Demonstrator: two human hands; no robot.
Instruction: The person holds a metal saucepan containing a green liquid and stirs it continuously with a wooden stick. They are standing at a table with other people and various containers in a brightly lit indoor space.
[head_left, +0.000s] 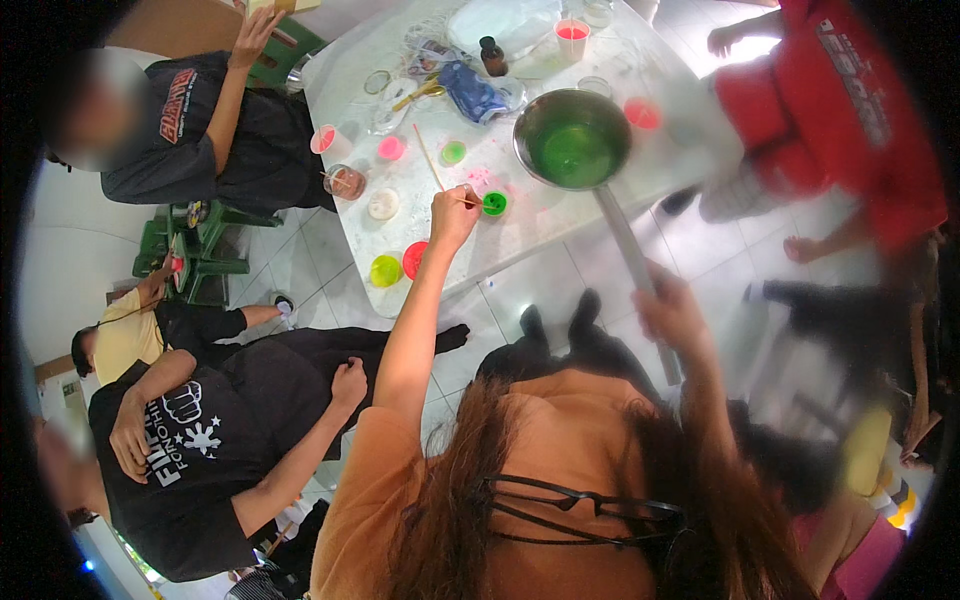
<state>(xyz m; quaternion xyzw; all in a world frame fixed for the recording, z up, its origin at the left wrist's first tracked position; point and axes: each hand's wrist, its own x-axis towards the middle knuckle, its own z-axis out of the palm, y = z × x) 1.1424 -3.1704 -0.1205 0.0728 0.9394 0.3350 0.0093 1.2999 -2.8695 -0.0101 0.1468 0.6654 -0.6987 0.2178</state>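
My left hand (456, 214) holds a thin wooden stick (472, 201) whose end is in a small cup of dark green liquid (495, 203) near the table's front edge. My right hand (667, 304) grips the long metal handle of a saucepan (574, 139) with green liquid in it, held over the table's right part. Another thin stick (427, 154) lies beyond my left hand. Nearby are a light green cup (453, 153), a pink cup (391, 148), a white-filled container (383, 203), a yellow-green cup (385, 271) and a red one (415, 259), partly behind my left forearm.
The white table (540, 225) also bears a brown bottle (493, 57), a blue packet (472, 90), a glass jar (345, 182), and cups of red liquid (572, 37). People stand at the left, and a person in red (847, 112) at the right. Green plastic chairs (214, 247) stand behind, left.
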